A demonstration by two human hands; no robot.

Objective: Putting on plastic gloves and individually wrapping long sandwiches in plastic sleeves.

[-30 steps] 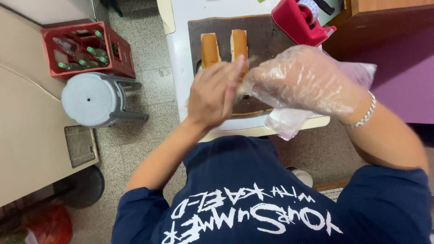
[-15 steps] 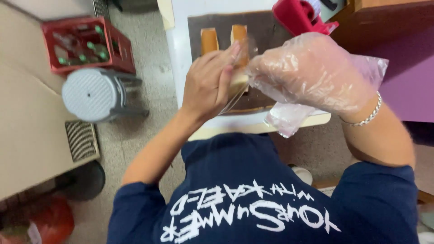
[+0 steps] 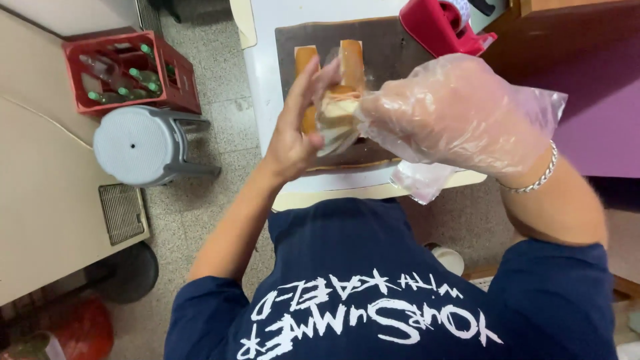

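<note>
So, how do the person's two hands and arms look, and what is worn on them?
The left hand is bare, with nothing worn on it. The right hand is inside a loose, clear plastic glove that crinkles and flares at the wrist. A silver chain bracelet circles the right wrist. Both forearms are bare; short navy sleeves of a T-shirt cover the upper arms.

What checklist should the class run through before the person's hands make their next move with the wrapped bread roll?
1. Right hand covered by a clear plastic glove: ok.
2. Left hand gloved: not ok, it is bare.
3. Both hands on the wrapped bread roll: ok.
4. Wrap fully closed round the roll: cannot tell, hands hide it.
5. Dark board free beside the two rolls lying there: ok.
6. Red tape dispenser apart from the hands: ok.
</note>
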